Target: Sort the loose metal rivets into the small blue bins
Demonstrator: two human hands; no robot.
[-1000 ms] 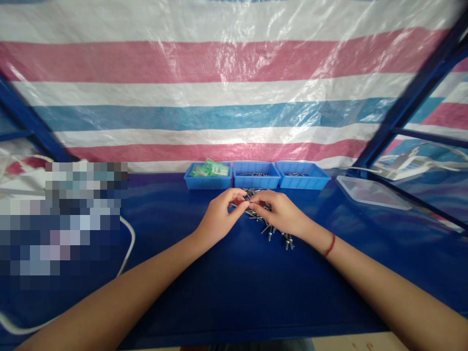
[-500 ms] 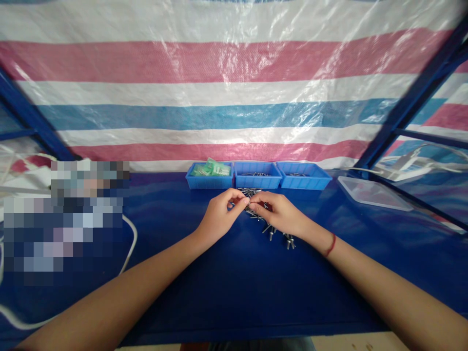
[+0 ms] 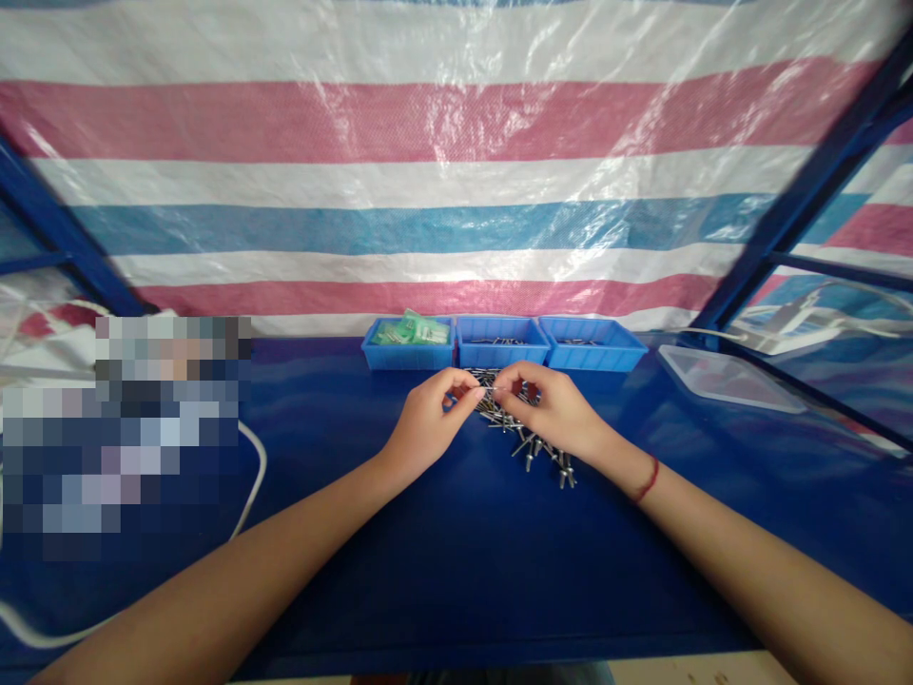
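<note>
Over the middle of the blue table, my left hand (image 3: 437, 411) pinches one end of a small thin metal piece (image 3: 491, 388). The fingertips of my right hand (image 3: 546, 404) close on its other end, with a small gap between the two hands. Beneath and behind the hands lies a loose pile of slim metal pieces (image 3: 499, 419), partly hidden by my right hand. Several pieces with thicker ends (image 3: 563, 468) lie at the pile's near right edge.
Behind the pile stand three blue bins: the left bin (image 3: 410, 357) holds green packets, the middle bin (image 3: 503, 357) and right bin (image 3: 597, 357) hold thin metal pieces. A clear plastic lid (image 3: 731, 378) lies right. A white cable (image 3: 258, 466) curves left, beside a pixelated area.
My right hand has shifted slightly right and up, opening a gap between the fingertips where the thin metal piece now shows. My left hand has barely moved.
</note>
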